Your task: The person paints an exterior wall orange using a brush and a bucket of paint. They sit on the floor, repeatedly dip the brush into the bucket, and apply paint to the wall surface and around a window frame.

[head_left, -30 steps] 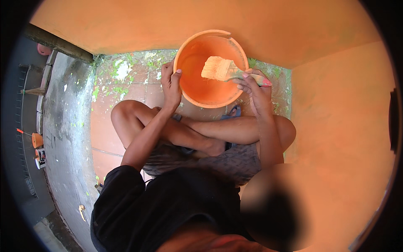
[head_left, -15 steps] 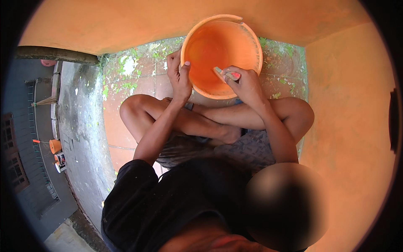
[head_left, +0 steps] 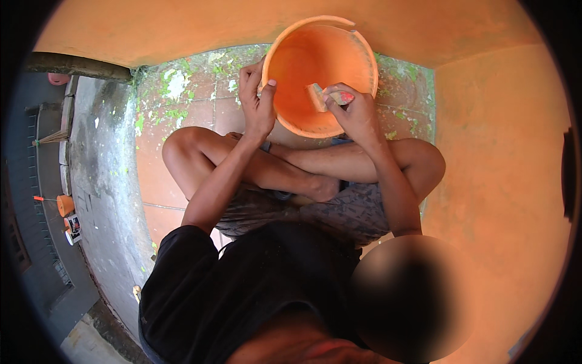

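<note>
A large orange bucket is in front of my crossed legs, its open mouth toward me. The rim is broken at the far right, leaving a gap. My left hand grips the bucket's left side, thumb at the rim and fingers outside. Within the near right part of the mouth, my right hand pinches what looks like a flat paintbrush by its pale, red-ended handle. The broad end points left into the bucket, close to the inner wall; whether it touches is unclear.
An orange wall rises behind the bucket, another orange wall on my right. Bits of green and white flakes lie on the reddish tiles. Farther left, past a grey concrete strip, stands a small orange pot.
My right hand has shifted slightly up, and the brush is turned so more of its broad side shows. The left hand stays on the bucket. The whole view has shifted slightly.
</note>
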The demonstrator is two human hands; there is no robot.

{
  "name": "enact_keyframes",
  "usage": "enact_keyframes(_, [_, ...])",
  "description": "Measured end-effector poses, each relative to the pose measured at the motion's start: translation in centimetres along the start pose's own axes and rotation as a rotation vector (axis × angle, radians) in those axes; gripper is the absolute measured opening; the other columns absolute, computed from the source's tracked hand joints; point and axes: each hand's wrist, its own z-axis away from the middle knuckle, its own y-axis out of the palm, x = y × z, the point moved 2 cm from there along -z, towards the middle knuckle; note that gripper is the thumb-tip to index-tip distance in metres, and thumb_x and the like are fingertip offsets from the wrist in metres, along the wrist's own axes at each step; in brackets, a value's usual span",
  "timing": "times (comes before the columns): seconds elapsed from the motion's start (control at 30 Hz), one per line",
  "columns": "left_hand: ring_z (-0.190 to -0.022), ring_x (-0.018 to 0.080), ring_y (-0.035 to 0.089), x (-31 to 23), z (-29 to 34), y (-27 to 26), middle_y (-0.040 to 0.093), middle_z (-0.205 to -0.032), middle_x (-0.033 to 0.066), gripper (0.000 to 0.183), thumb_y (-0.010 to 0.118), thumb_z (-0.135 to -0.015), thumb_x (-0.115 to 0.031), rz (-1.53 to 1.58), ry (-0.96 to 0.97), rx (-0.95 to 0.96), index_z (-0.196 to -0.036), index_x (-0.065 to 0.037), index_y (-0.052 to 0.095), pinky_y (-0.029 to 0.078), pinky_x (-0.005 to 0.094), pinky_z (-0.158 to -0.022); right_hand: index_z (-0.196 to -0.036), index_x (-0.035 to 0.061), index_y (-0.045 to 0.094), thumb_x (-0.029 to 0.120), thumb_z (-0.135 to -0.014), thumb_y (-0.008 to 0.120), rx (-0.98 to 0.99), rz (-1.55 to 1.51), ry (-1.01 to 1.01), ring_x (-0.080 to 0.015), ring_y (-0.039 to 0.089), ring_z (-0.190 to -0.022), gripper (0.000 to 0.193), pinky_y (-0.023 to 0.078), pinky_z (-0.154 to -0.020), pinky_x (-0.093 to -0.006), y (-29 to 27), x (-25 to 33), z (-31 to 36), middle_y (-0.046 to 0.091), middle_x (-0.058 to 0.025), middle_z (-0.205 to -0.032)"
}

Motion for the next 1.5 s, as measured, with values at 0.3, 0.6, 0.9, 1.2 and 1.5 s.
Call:
enact_keyframes(0.3, [-0.098, 0.0248, 0.054, 0.9, 0.1, -0.2, 0.055, -0.102, 0.0145, 0.039, 0.058, -0.089, -0.011, -0.017, 0.021, -0.048, -0.125, 0.000, 0.065, 0.044, 0.0355, -0.091, -0.100, 0.0076, 0.073, 0.022, -0.090, 0.072, -0.023, -0.049, 0.090, -0.0121, 0.060, -0.053, 0.018, 0.050, -0.056, -0.0317, 0.5, -0.6, 0.4, 0.062, -0.0088, -0.059])
enact_keyframes(0.6, [-0.104, 0.0267, 0.053, 0.1, -0.2, -0.2, 0.054, -0.106, 0.0154, 0.048, 0.056, -0.088, -0.011, -0.005, 0.006, 0.018, -0.135, -0.001, 0.058, 0.041, 0.0368, -0.096, -0.097, 0.0060, 0.071, 0.018, -0.087, 0.075, -0.057, -0.034, -0.141, -0.0089, 0.059, -0.052, 0.016, 0.050, -0.049, -0.0263, 0.6, 0.1, 0.2, 0.067, -0.0029, -0.071])
enact_keyframes(0.9, [-0.092, 0.0251, 0.052, -0.1, -0.4, -0.2, 0.051, -0.096, 0.0139, 0.048, 0.055, -0.087, -0.010, -0.038, 0.017, 0.000, -0.135, -0.001, 0.058, 0.043, 0.0358, -0.088, -0.101, 0.0030, 0.073, 0.014, -0.086, 0.076, 0.005, 0.025, 0.016, -0.0117, 0.069, -0.088, 0.018, 0.053, -0.081, -0.0275, 0.3, -0.2, 0.5, 0.075, -0.0068, -0.092])
enact_keyframes(1.2, [-0.093, 0.0244, 0.052, 0.8, -0.2, 0.0, 0.052, -0.096, 0.0128, 0.049, 0.055, -0.088, -0.009, -0.012, -0.006, -0.025, -0.136, -0.001, 0.058, 0.043, 0.0347, -0.088, -0.103, 0.0002, 0.074, 0.017, -0.090, 0.074, -0.019, -0.033, -0.037, -0.0118, 0.068, -0.086, 0.021, 0.054, -0.080, -0.0269, 0.8, 0.4, 0.9, 0.075, -0.0067, -0.093])
enact_keyframes(1.5, [-0.104, 0.0220, 0.051, 1.1, -0.3, -0.5, 0.053, -0.108, 0.0114, 0.039, 0.057, -0.096, -0.016, -0.003, -0.076, -0.019, -0.130, 0.002, 0.062, 0.040, 0.0343, -0.098, -0.101, 0.0028, 0.074, 0.022, -0.089, 0.071, -0.013, -0.049, -0.185, -0.0328, 0.072, -0.080, 0.022, 0.056, -0.074, -0.0350, 0.0, 0.6, 0.7, 0.072, -0.0191, -0.090])
